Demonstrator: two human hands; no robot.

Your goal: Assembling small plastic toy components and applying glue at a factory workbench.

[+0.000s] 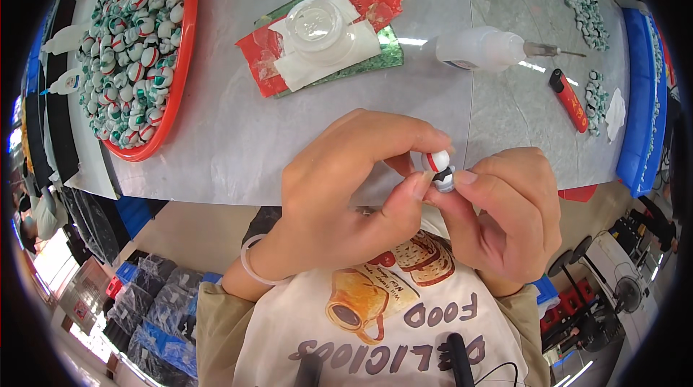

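White ball: a small rounded bead with a red stripe (436, 162), up between the fingertips where the two hands meet; I take that spot as the centre of my clock.
Lower piece: a little white-and-black part (445, 185), just beneath the ball at its 5 o'clock. The two look to be touching, though fingers cover the seam, so I cannot tell whether they are joined.
Long axis: the pair together runs roughly from 11 to 5 o'clock, the ball end closer to the left hand, the lower end closer to the right.
Left hand (346, 181): coming in from 8 o'clock, thumb and forefinger pinching the ball, the thumb tip low beside the join; a pale bracelet (252, 263) rings the wrist.
Right hand (511, 210): on the 4 o'clock side, thumb and forefinger pinched round the lower piece, the other fingers curled in.
Needle-tipped bottle (480, 48): lying on its side towards 1 o'clock, its needle pointing to 3, well apart from both hands.
Clear round jar (315, 22): at 11 o'clock, on a white pad (303, 75) over red film (261, 73) and a green sheet (395, 55).
Red basin (192, 19): at 10 o'clock, heaped with striped white-and-green beads (137, 55).
Red lighter (570, 102): at 2 o'clock, black end uppermost, beside a cluster of small green-and-white pieces (595, 102).
Blue bin (639, 87): near 3 o'clock, at the grey table's (231, 141) edge.
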